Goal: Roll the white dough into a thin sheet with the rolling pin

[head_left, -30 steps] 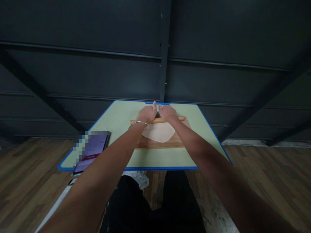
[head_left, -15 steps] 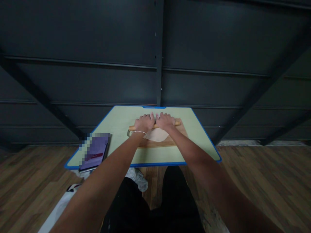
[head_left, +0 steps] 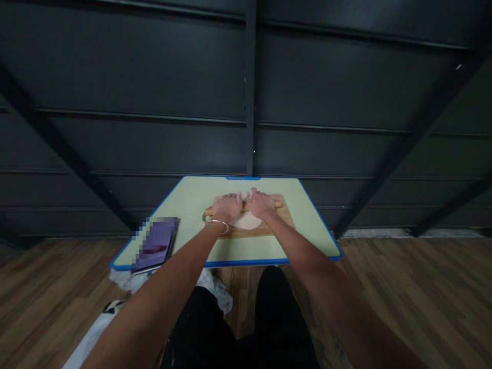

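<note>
A wooden rolling pin (head_left: 278,204) lies crosswise over a flat sheet of pale dough (head_left: 247,221). Both hands are on the pin: my left hand (head_left: 227,207) is closed over its left part, and my right hand (head_left: 261,203) over its right part. The thumbs point inward with a small gap between them. Beneath the dough is a wooden board (head_left: 286,219), with a metal handle partly hidden at its left side. A bracelet circles my left wrist. Part of the dough is covered by the hands and the pin.
The board rests on a small pale-green table (head_left: 313,241) with a blue rim. At its left edge lies a tablet or similar flat device (head_left: 157,243), partly pixelated. A crumpled whitish cloth (head_left: 215,289) hangs below. A dark panelled wall (head_left: 172,143) stands behind the table.
The camera view has tilted up slightly, so the table sits lower in the picture. Both hands stay on the rolling pin, which remains over the dough at nearly the same place.
</note>
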Tool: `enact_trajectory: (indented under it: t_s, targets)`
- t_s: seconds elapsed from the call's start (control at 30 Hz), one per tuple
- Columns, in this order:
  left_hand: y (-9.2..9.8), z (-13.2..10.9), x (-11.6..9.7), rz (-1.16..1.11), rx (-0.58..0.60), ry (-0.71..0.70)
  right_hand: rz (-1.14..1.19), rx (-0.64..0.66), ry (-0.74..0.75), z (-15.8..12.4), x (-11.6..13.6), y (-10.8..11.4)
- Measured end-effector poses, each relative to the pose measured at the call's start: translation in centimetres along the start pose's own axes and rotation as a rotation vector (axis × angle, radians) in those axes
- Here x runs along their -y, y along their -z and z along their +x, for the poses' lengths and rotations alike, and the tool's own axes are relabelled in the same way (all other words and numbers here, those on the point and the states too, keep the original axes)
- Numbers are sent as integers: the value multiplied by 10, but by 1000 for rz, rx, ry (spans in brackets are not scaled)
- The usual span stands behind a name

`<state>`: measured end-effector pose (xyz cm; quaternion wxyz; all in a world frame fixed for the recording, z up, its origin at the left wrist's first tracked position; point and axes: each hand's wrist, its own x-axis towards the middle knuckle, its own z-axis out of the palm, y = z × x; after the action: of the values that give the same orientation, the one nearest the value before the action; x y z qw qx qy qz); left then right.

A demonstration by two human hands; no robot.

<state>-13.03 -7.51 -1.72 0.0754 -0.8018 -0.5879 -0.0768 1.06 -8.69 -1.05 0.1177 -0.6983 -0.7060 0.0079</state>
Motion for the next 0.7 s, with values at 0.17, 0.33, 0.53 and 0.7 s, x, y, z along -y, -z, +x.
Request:
enact_trajectory:
  t_s: [0.17,0.33,0.53,0.7]
  targets:
    - [0,-14,-7,-3,-36,14,-26,-45,17,-11,-1,-2]
    - [12,-33,-15,-32,-15,42,-46,-64,44,-23,-2,-5]
    - [15,-48,-19,-40,-26,22,-68,-82,87,-33,-4,-8]
    - [14,-61,-22,-67,-50,-18,-69,-96,107,-47,-7,-9]
